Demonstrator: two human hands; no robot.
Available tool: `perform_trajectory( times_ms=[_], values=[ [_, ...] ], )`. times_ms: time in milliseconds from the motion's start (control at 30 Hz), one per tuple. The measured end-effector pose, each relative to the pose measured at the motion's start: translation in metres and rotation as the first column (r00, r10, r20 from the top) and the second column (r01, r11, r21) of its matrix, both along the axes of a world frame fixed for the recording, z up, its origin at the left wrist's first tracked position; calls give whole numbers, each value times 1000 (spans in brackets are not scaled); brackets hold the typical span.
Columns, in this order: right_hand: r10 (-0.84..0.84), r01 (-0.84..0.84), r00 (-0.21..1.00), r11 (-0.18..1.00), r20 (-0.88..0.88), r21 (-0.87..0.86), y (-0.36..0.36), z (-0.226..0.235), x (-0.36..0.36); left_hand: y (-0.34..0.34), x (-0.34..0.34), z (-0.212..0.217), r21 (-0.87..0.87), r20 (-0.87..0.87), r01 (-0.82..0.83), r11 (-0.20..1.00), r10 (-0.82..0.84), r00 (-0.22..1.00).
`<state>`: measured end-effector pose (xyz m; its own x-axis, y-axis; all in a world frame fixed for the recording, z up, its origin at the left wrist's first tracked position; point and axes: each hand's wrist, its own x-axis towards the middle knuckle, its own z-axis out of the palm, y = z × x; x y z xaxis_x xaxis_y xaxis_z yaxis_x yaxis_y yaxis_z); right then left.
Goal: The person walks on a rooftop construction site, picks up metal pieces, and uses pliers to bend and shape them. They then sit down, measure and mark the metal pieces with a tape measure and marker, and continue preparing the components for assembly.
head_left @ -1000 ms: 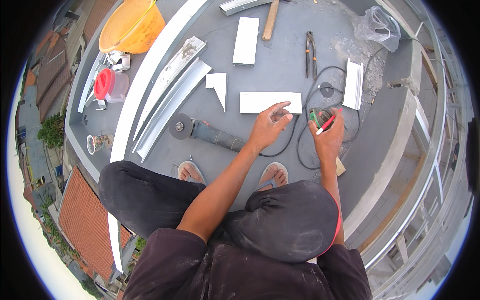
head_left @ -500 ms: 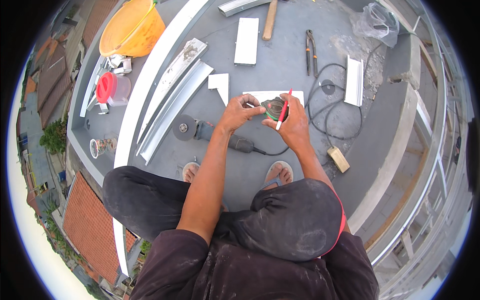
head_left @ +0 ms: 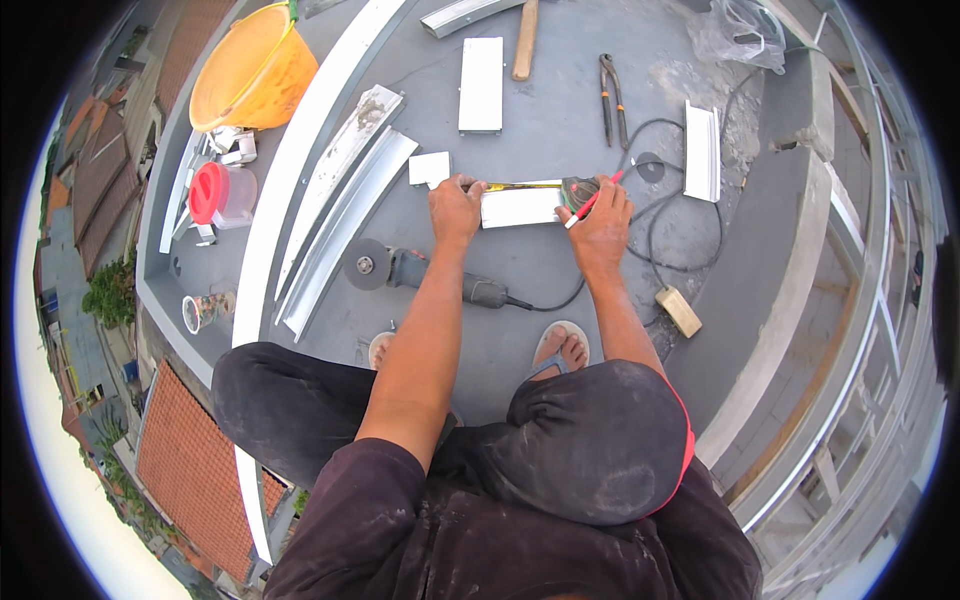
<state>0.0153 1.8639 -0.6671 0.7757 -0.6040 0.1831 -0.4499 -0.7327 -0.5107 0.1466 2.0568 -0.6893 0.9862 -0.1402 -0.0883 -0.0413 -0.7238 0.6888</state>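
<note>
My left hand (head_left: 457, 210) pinches the end of a yellow tape blade (head_left: 525, 185). The blade is pulled out along the far edge of a short white metal channel piece (head_left: 522, 207) lying on the floor. In my right hand (head_left: 600, 230) are the dark tape measure (head_left: 579, 192), at the channel's right end, and a red pen (head_left: 588, 207) with a white end. A small white angled piece (head_left: 430, 168) lies just beyond my left hand. Nearer to me, an angle grinder (head_left: 440, 277) rests on the floor, its disc to the left.
Long white metal profiles (head_left: 352, 225) lie to the left, near an orange bucket (head_left: 255, 70) and a red-lidded tub (head_left: 222, 194). Farther off are a white channel (head_left: 481, 85), a wooden handle (head_left: 525, 42) and pincers (head_left: 612, 100). A black cable (head_left: 650, 225) coils at right, by a wooden block (head_left: 679, 311).
My hands have moved apart, and the tape blade now stretches between them over the white channel piece. Before, both hands were together at the tape measure. The pen has tilted in my right hand.
</note>
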Motion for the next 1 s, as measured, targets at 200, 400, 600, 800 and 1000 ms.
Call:
perform_trajectory(
  times_ms=[200,400,600,800,1000],
  values=[
    [-9,10,1000,996,15,-91,3,-4,-4,1,-1,-8,4,-118,-30,1000,31,993],
    [-59,57,998,994,-24,-88,4,-5,-5,0,-2,-10,32,-47,28,999,-26,999],
    [-25,18,998,993,-60,-119,-1,-13,-10,1,-4,-7,30,41,110,993,-111,993],
    [313,-273,921,943,231,-190,13,10,-2,8,-3,-16,-13,69,112,994,-111,991],
    [61,-236,926,865,373,444,56,-25,6,4,-2,-17,-62,54,110,992,-107,993]
  ],
)
